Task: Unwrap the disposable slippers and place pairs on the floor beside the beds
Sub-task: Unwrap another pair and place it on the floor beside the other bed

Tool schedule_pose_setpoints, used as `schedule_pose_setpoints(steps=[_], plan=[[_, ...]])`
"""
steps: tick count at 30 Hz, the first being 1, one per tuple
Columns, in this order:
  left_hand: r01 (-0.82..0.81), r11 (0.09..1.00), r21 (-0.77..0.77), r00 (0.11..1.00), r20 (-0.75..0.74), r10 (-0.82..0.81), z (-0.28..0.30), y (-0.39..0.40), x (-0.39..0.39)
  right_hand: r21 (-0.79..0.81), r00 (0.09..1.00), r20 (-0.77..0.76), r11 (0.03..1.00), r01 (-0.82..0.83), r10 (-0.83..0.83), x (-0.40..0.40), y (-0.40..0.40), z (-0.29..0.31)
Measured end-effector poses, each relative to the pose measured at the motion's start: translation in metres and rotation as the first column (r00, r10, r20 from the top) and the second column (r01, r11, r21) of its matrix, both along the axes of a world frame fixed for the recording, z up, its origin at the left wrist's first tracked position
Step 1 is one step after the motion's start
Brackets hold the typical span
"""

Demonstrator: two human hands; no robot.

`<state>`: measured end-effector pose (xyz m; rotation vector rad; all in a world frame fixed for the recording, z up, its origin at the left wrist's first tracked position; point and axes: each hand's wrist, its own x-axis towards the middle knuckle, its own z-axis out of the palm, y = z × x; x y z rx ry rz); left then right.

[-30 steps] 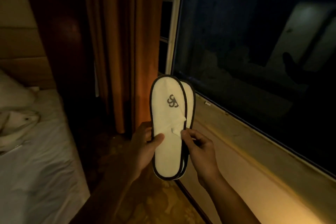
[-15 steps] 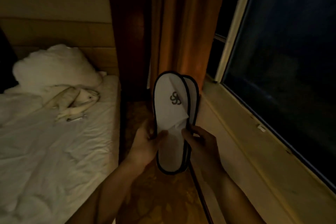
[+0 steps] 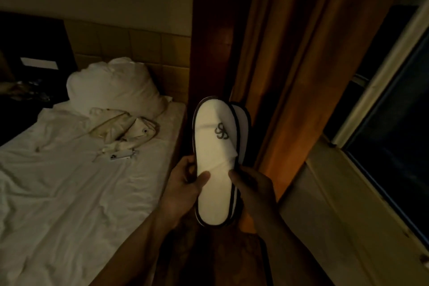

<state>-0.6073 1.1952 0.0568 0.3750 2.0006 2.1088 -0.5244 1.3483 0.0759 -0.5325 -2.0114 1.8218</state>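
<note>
A pair of white disposable slippers [image 3: 214, 160] with dark trim and a dark logo is stacked flat, toes up, in front of me. My left hand [image 3: 183, 188] grips the left edge, thumb on the front slipper's insole. On the right edge my right hand [image 3: 251, 189] holds the pair, thumb pressed near the flattened upper. The rear slipper shows only as a sliver behind the front one. Under the hands lies the dark patterned floor [image 3: 222, 260], between the bed [image 3: 76, 193] and the window wall.
The bed has rumpled white sheets, a pillow [image 3: 113, 86] and a pale bag with a phone [image 3: 120, 134] on it. Brown curtains [image 3: 301, 65] hang ahead. At right run a cream sill [image 3: 343, 204] and a dark window [image 3: 399, 111]. Far left stands a dark nightstand [image 3: 25, 81].
The view has swung left, bringing the bed and pillow into sight and pushing the window to the right edge. Both hands keep hold of the slipper pair.
</note>
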Motion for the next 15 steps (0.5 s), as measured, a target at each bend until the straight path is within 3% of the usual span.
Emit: schedule_pose_setpoints(steps=[9,15], plan=[[-0.280,0.960,-0.020,0.959,0.031,0.281,-0.002,0.007,-0.076,-0.032,0.978,0.067,0.980,-0.198,0.200,-0.128,0.026,-0.013],[-0.519,0.854,-0.042,0.854,0.020,0.520,0.001,0.005,-0.089,-0.032,0.863,0.027,0.864,-0.503,0.504,-0.198,0.028,-0.012]])
